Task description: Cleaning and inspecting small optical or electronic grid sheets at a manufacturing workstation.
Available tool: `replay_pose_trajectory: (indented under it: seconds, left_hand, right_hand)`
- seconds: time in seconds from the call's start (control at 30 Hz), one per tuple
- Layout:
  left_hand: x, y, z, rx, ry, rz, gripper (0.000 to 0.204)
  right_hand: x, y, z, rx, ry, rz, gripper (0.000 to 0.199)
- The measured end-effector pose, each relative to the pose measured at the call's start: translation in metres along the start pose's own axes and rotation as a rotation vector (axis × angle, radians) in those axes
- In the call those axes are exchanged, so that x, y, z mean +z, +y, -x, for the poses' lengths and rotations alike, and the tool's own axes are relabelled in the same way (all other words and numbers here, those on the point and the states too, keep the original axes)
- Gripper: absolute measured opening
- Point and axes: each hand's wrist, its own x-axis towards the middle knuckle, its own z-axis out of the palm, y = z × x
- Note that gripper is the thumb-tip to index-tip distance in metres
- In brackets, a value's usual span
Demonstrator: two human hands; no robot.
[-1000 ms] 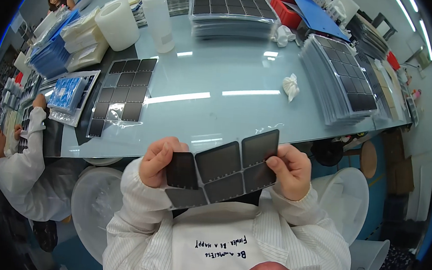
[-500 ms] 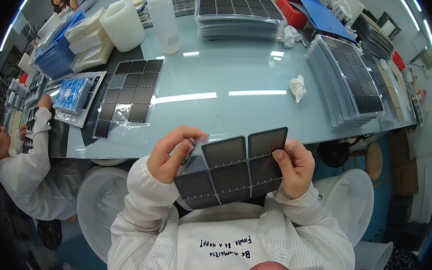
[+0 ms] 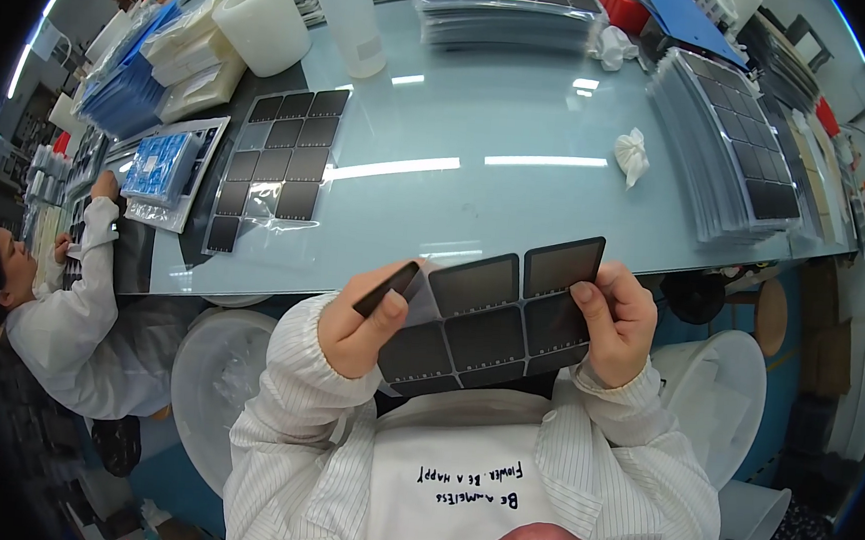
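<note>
A clear sheet with rows of dark rectangular panels (image 3: 485, 336) is held tilted in front of my chest, above the table's near edge. My right hand (image 3: 625, 329) grips its right side, thumb on top. My left hand (image 3: 353, 327) is closed at the upper left corner, where a single dark panel (image 3: 387, 289) stands tilted between thumb and fingers. Beside that panel, one spot on the sheet looks see-through. Whether the left fingers also hold the sheet's edge is hidden.
Another panel sheet (image 3: 277, 164) lies on the glossy table (image 3: 407, 203) at left. Stacks of panel sheets stand at the back (image 3: 510, 25) and right (image 3: 726, 155). Crumpled tissue (image 3: 632, 159), a bottle (image 3: 348, 18) and a blue packet (image 3: 162, 166) are around. A co-worker (image 3: 63, 324) sits at left.
A dark panel now shows face-on in my left hand, where only a thin glossy edge showed before. The whole view has shifted slightly. My right hand keeps its grip on the sheet.
</note>
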Motion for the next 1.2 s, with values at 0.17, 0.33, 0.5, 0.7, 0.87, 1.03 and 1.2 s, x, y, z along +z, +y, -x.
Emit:
replay_pose_trajectory:
  seconds: [0.17, 0.33, 0.5, 0.7, 0.87, 1.03, 1.2]
  left_hand:
    - [0.0, 0.009, -0.011, 0.206, 0.331, -0.023, 0.048]
    - [-0.025, 0.013, -0.003, 0.29, 0.967, 0.018, 0.045]
    - [-0.059, -0.015, 0.021, 0.112, 0.817, -0.367, 0.036]
    - [-0.006, -0.035, 0.013, -0.072, 0.408, 0.452, 0.043]
    - [0.001, -0.02, 0.01, 0.011, 0.361, 0.493, 0.034]
    - [0.004, -0.001, 0.02, 0.007, 0.628, 0.265, 0.019]
    - [0.006, 0.006, 0.026, 0.048, 0.645, 0.245, 0.018]
  right_hand:
    - [0.005, -0.006, 0.003, -0.079, 0.021, 0.106, 0.01]
    - [-0.003, -0.001, 0.006, -0.126, 0.278, 0.071, 0.008]
    - [-0.015, 0.003, -0.001, -0.048, 0.371, -0.077, 0.013]
    - [0.006, 0.001, -0.003, -0.051, 0.284, -0.189, 0.012]
    - [0.006, -0.003, 0.0, 0.036, 0.223, -0.172, 0.019]
    - [0.002, -0.01, 0.003, 0.034, 0.101, -0.032, 0.027]
    - [0.002, -0.017, 0.001, 0.01, 0.04, 0.05, 0.03]
